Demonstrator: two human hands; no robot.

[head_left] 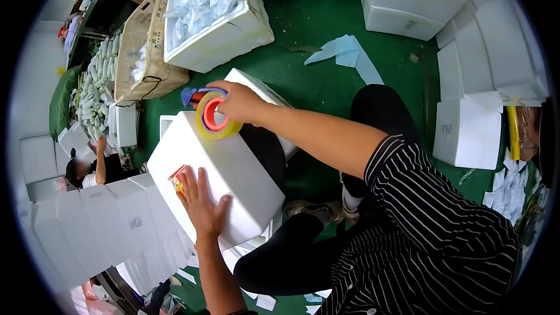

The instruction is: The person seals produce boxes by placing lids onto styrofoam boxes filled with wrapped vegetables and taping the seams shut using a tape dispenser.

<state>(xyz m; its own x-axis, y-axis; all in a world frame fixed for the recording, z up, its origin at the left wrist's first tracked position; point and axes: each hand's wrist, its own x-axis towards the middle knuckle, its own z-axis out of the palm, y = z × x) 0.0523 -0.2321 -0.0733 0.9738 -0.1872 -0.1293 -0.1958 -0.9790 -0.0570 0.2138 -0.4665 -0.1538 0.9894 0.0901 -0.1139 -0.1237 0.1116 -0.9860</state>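
Note:
A white foam box (236, 184) sits tilted in front of me. My left hand (202, 201) lies flat on it with fingers spread, partly over a red and yellow label (177, 178). Above the box's far edge, my right hand (242, 103) grips a tape dispenser (191, 96) with a blue part and a roll of clear yellowish tape (222, 130) on a red core. Whether the tape touches the box I cannot tell. Behind the right forearm another white foam piece (256, 83) shows, partly hidden.
A foam box of clear bags (256, 20) and a beige crate (124, 81) stand ahead. Foam boxes are stacked on the right (466, 131) and left (96, 221). Blue sheeting (348, 52) lies on the green floor. At far left another person (96, 169) is beside piled pale green vegetables (96, 96).

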